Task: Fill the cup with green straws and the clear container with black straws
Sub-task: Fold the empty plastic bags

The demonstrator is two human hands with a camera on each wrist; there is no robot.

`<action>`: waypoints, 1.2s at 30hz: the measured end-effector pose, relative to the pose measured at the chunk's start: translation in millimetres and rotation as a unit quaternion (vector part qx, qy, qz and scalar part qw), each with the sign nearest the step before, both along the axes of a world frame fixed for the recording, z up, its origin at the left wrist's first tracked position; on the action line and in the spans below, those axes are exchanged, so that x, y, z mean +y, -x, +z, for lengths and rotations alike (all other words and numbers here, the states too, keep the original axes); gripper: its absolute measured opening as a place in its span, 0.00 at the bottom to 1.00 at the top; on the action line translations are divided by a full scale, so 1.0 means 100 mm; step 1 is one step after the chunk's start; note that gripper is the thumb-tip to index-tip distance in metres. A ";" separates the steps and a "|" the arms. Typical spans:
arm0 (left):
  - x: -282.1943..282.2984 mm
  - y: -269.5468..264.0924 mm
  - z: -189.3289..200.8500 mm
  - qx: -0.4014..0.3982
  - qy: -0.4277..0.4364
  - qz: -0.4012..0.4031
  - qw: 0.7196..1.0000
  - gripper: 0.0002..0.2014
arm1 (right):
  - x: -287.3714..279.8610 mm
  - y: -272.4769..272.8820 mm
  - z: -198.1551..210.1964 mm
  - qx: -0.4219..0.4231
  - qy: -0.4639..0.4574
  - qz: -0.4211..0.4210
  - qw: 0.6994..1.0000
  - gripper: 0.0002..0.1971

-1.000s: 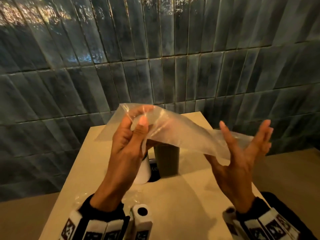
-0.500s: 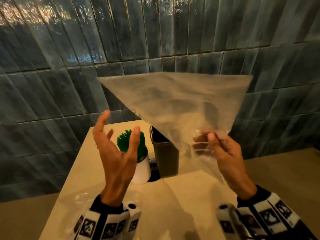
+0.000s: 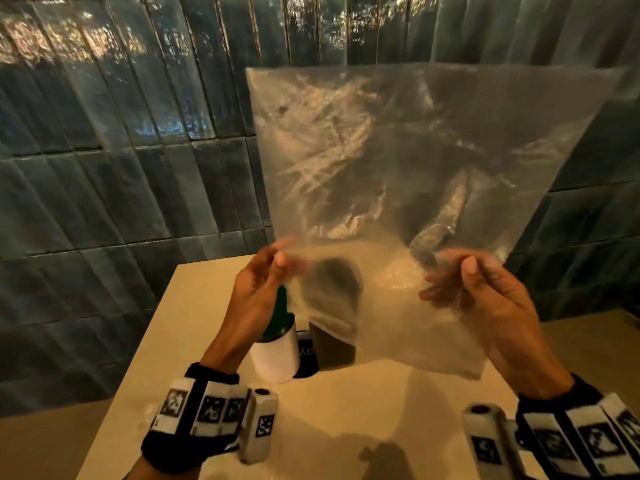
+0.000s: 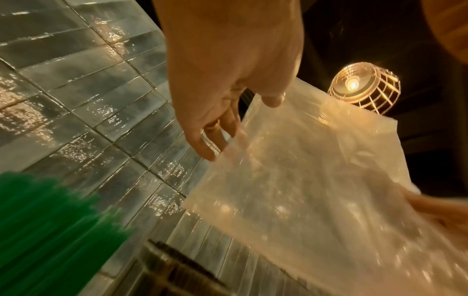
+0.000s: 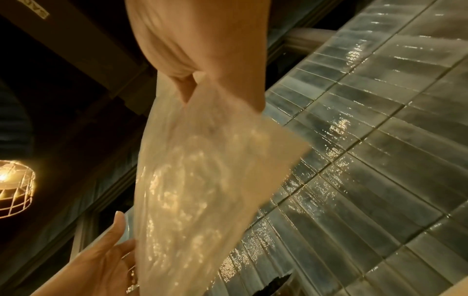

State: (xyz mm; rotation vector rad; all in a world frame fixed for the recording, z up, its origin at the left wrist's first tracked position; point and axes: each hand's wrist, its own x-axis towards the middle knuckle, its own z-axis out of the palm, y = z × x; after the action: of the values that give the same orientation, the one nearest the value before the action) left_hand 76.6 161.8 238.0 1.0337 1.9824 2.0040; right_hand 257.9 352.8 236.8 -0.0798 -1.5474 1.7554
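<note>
Plastic bag (image 3: pixel 398 174): now upright above the cup (image 3: pixel 275 355), right hand (image 3: pixel 485 299) pinching its lower edge. Left hand (image 3: pixel 258 292), earlier apart, now touches the bag; grip blurred, cannot tell. Green straws (image 3: pixel 278 317) in cup; clear container (image 3: pixel 334 344) just right of cup.

Only a scrap of pale lettering, roughly "Me", shows on the dark round disc (image 3: pixel 306 355) sunk into the beige tabletop (image 3: pixel 194 327). The black-and-white square-patterned wristbands (image 3: pixel 201 410) carry coded markers, no words.
</note>
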 end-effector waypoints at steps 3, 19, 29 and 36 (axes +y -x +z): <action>-0.03 -0.06 0.03 -0.023 -0.023 0.028 0.999 0.08 | 0.00 0.01 -0.01 -0.029 0.031 -0.029 0.999 0.22; -0.46 -0.13 0.02 0.134 -0.100 0.087 0.982 0.16 | 0.01 0.11 -0.01 -0.036 -0.074 -0.148 0.986 0.16; -0.43 -0.35 -0.67 -0.116 0.142 -0.060 0.981 0.39 | 0.10 0.15 -0.51 -0.247 0.001 -0.049 0.968 0.09; -0.43 -0.35 -1.65 -0.243 0.281 -0.104 0.923 0.52 | 0.24 0.05 -1.51 -0.467 -0.060 -0.031 0.882 0.30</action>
State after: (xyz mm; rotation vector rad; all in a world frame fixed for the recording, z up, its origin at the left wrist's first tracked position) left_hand 111.2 118.6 72.6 0.5188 1.8855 1.2852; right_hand 252.6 377.2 85.9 -1.0331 -2.2668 1.6288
